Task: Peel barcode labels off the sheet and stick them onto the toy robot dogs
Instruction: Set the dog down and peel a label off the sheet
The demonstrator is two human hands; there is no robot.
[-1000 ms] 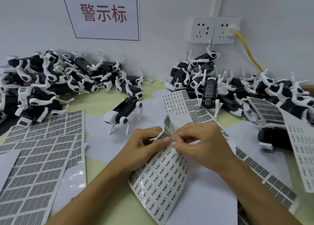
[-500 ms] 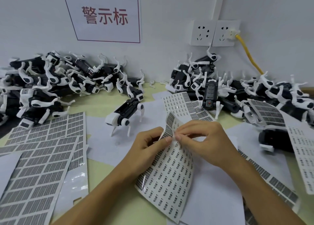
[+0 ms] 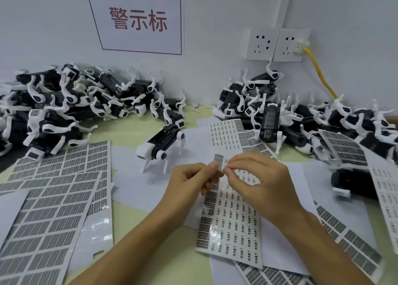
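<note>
A sheet of small barcode labels (image 3: 231, 226) hangs in front of me, its top edge lifted off the table. My left hand (image 3: 191, 181) pinches the sheet's upper left edge between thumb and fingers. My right hand (image 3: 258, 181) pinches at a label near the sheet's top, fingertips almost meeting the left thumb. A black and white toy robot dog (image 3: 160, 145) stands upright on the table just beyond my left hand.
Piles of toy robot dogs lie at the back left (image 3: 64, 103) and back right (image 3: 301, 116). Label sheets (image 3: 53, 198) cover the left side, more sheets (image 3: 342, 150) lie at the right. A yellow cable (image 3: 318, 75) runs from the wall socket.
The label sheet has swung from slanting to hanging nearly straight down. Both hands stay at its top edge, and the view has tilted slightly.
</note>
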